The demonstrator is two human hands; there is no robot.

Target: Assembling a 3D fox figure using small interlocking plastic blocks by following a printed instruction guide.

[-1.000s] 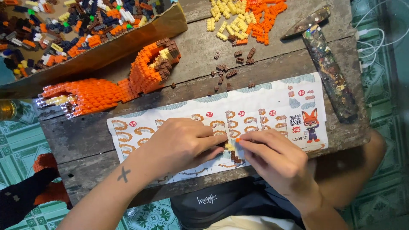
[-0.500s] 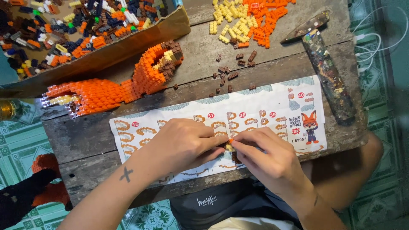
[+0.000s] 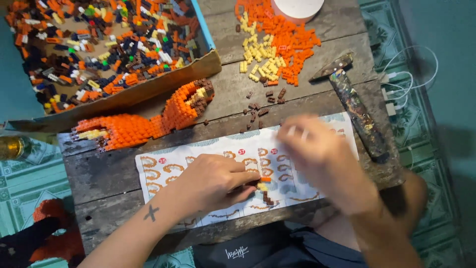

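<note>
The left hand (image 3: 213,181) pinches a small brick piece (image 3: 264,191) on the paper (image 3: 163,171) near the table's front edge. Hold it steady. The right hand (image 3: 317,154) is blurry; I cannot tell its fingers.

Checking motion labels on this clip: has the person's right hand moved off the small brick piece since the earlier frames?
Yes. The right hand, blurred, has lifted from the small brick piece up the instruction sheet toward the loose brown bricks; the left hand holds the piece.

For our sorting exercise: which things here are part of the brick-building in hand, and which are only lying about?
In use: left hand, small brick piece, instruction sheet, right hand, blurred.
Lying about: hammer, cables, bottle.
</note>
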